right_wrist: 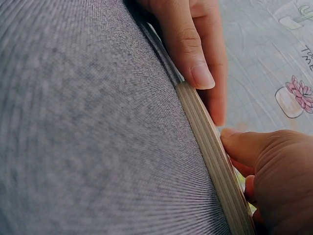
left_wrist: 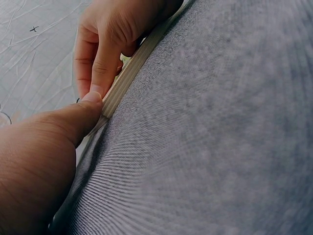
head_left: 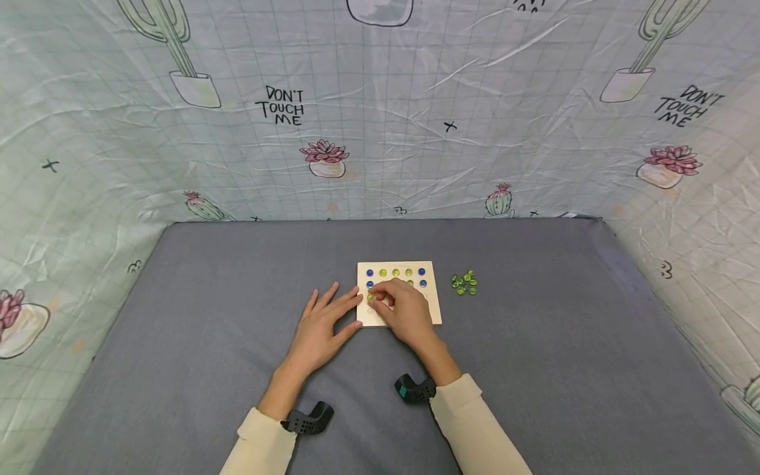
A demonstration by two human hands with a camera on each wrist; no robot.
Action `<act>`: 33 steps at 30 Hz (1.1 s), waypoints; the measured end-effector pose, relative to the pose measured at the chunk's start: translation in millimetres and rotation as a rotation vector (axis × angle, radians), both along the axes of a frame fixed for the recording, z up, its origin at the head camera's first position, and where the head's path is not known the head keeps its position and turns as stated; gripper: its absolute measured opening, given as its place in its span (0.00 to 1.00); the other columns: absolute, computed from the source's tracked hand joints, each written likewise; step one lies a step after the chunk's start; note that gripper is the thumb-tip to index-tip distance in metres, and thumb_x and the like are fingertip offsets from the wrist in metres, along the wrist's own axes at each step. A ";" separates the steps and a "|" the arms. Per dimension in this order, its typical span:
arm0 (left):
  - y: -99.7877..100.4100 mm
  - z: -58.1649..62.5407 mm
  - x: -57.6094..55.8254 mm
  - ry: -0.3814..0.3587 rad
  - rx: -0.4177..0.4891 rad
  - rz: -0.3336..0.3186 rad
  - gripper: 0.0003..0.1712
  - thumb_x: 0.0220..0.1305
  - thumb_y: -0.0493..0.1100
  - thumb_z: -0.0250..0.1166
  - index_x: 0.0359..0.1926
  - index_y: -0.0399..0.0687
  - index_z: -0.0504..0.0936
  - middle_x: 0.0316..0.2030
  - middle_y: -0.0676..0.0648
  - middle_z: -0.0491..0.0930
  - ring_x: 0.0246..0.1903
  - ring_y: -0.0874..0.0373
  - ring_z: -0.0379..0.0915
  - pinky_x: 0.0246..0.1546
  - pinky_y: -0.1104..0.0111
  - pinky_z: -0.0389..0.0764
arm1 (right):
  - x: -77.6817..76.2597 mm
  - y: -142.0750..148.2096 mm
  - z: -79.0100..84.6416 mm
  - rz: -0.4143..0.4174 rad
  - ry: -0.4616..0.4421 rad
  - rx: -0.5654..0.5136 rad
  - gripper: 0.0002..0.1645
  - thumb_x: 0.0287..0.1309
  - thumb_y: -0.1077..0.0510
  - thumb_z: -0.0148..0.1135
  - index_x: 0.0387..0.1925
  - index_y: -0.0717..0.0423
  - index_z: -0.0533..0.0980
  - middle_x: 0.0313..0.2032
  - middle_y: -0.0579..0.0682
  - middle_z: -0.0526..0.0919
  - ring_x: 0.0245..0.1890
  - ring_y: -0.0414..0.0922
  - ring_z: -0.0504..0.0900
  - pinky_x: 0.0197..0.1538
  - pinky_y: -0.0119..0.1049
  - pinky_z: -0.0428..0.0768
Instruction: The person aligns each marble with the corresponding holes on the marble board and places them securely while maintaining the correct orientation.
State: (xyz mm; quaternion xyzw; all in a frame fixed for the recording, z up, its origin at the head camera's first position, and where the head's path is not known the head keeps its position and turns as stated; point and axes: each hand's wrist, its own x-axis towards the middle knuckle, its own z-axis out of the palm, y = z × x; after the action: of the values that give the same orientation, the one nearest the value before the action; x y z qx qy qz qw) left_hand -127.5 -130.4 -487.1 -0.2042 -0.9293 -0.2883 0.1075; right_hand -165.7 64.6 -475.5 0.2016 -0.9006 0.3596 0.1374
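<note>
A pale wooden board (head_left: 436, 311) lies on the grey cloth, with rows of round hollows holding blue and green glass beads. My right hand (head_left: 408, 315) is over the board's middle and covers several hollows. Its thumb and index finger pinch a green glass bead (head_left: 371, 297) at the left column, third row down. Fingers spread, my left hand (head_left: 320, 330) rests at the board's left side, with fingertips and thumb right at its edge. In the right wrist view, the left thumb (right_wrist: 200, 73) lies at the corner of the board's layered edge (right_wrist: 208, 142).
A small heap of green glass beads (head_left: 464, 282) lies on the cloth to the right of the board. Grey cloth (head_left: 564, 343) covers the table. A printed fabric curtain (head_left: 392, 165) rises behind and along both sides.
</note>
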 end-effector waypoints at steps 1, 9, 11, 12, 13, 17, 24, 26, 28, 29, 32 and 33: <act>0.0 0.2 0.1 0.001 0.000 -0.001 0.29 0.63 0.54 0.64 0.64 0.55 0.75 0.65 0.54 0.68 0.69 0.46 0.53 0.69 0.46 0.43 | 0.0 0.0 -0.1 0.002 0.000 -0.002 0.09 0.53 0.54 0.72 0.37 0.49 0.83 0.27 0.40 0.77 0.24 0.35 0.69 0.26 0.31 0.69; 0.2 1.0 0.1 0.007 0.002 -0.005 0.29 0.63 0.53 0.64 0.63 0.53 0.75 0.65 0.52 0.69 0.68 0.45 0.54 0.69 0.45 0.44 | -0.2 0.1 -0.2 0.005 -0.004 -0.014 0.10 0.51 0.55 0.73 0.37 0.49 0.84 0.27 0.40 0.77 0.24 0.35 0.70 0.27 0.31 0.71; 0.3 0.9 0.0 0.006 0.001 -0.005 0.29 0.63 0.53 0.64 0.64 0.53 0.75 0.65 0.52 0.69 0.68 0.45 0.54 0.69 0.45 0.43 | -0.4 0.1 -0.6 0.004 -0.005 -0.015 0.10 0.52 0.55 0.73 0.37 0.49 0.84 0.27 0.39 0.77 0.24 0.35 0.70 0.27 0.31 0.71; 0.3 0.9 0.1 0.006 0.000 -0.004 0.29 0.63 0.53 0.64 0.64 0.53 0.75 0.65 0.52 0.69 0.68 0.46 0.54 0.69 0.45 0.43 | -0.5 0.2 -0.8 0.003 -0.006 -0.014 0.10 0.52 0.55 0.73 0.37 0.49 0.84 0.27 0.39 0.77 0.24 0.35 0.70 0.27 0.31 0.70; 0.4 1.0 0.1 0.004 -0.001 -0.004 0.29 0.63 0.53 0.64 0.64 0.53 0.75 0.65 0.52 0.69 0.69 0.46 0.53 0.69 0.45 0.43 | -0.5 0.2 -1.0 0.003 -0.007 -0.015 0.10 0.52 0.55 0.73 0.37 0.49 0.84 0.27 0.39 0.77 0.24 0.35 0.70 0.27 0.31 0.70; 0.6 1.2 0.5 0.003 -0.006 -0.002 0.29 0.63 0.53 0.64 0.64 0.54 0.75 0.65 0.53 0.68 0.69 0.46 0.53 0.69 0.45 0.43 | 0.3 0.3 -0.6 0.004 -0.013 -0.015 0.09 0.52 0.55 0.73 0.37 0.49 0.84 0.27 0.39 0.76 0.24 0.35 0.70 0.27 0.31 0.70; 0.8 1.4 0.9 0.008 -0.009 0.000 0.29 0.63 0.53 0.64 0.64 0.54 0.75 0.65 0.53 0.69 0.68 0.45 0.54 0.69 0.45 0.44 | 1.4 0.8 0.4 0.006 -0.019 -0.028 0.10 0.52 0.55 0.73 0.38 0.50 0.83 0.27 0.40 0.77 0.24 0.36 0.71 0.27 0.31 0.71; 0.8 1.1 0.9 0.009 -0.007 -0.001 0.29 0.63 0.54 0.64 0.64 0.54 0.75 0.65 0.53 0.69 0.68 0.45 0.54 0.69 0.45 0.44 | 1.7 0.9 0.4 0.005 -0.020 -0.032 0.10 0.52 0.55 0.73 0.38 0.50 0.83 0.27 0.41 0.77 0.24 0.36 0.71 0.27 0.31 0.71; 0.6 0.8 1.0 0.009 -0.005 -0.002 0.29 0.63 0.54 0.64 0.64 0.54 0.75 0.65 0.53 0.69 0.68 0.45 0.54 0.69 0.45 0.44 | 2.1 1.1 0.6 0.004 -0.016 -0.041 0.10 0.52 0.55 0.72 0.38 0.50 0.83 0.27 0.41 0.77 0.25 0.37 0.71 0.27 0.31 0.71; 0.5 0.7 1.2 0.009 -0.003 -0.003 0.29 0.63 0.54 0.64 0.64 0.54 0.75 0.65 0.53 0.69 0.68 0.45 0.54 0.69 0.45 0.44 | 2.2 1.4 0.7 0.005 -0.015 -0.046 0.10 0.53 0.55 0.72 0.38 0.50 0.83 0.27 0.41 0.77 0.24 0.37 0.71 0.27 0.31 0.71; 0.5 0.1 1.2 0.009 0.001 -0.004 0.29 0.63 0.54 0.64 0.64 0.54 0.75 0.65 0.53 0.69 0.68 0.45 0.54 0.69 0.45 0.44 | 2.1 2.5 1.8 0.016 -0.003 -0.080 0.09 0.54 0.56 0.71 0.38 0.52 0.83 0.27 0.42 0.77 0.24 0.37 0.71 0.27 0.31 0.71; 0.6 0.1 1.2 0.008 0.000 -0.004 0.29 0.63 0.54 0.64 0.64 0.54 0.75 0.65 0.53 0.69 0.68 0.45 0.54 0.69 0.45 0.44 | 1.9 3.1 2.4 0.022 0.001 -0.097 0.09 0.54 0.56 0.71 0.38 0.53 0.83 0.27 0.42 0.77 0.24 0.37 0.71 0.27 0.31 0.71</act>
State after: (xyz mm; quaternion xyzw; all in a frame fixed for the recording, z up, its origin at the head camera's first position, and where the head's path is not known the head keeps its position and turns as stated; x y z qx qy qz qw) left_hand -126.2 -129.8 -487.0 -0.2071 -0.9284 -0.2880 0.1105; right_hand -163.8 67.7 -473.1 0.2045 -0.8799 0.4043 0.1434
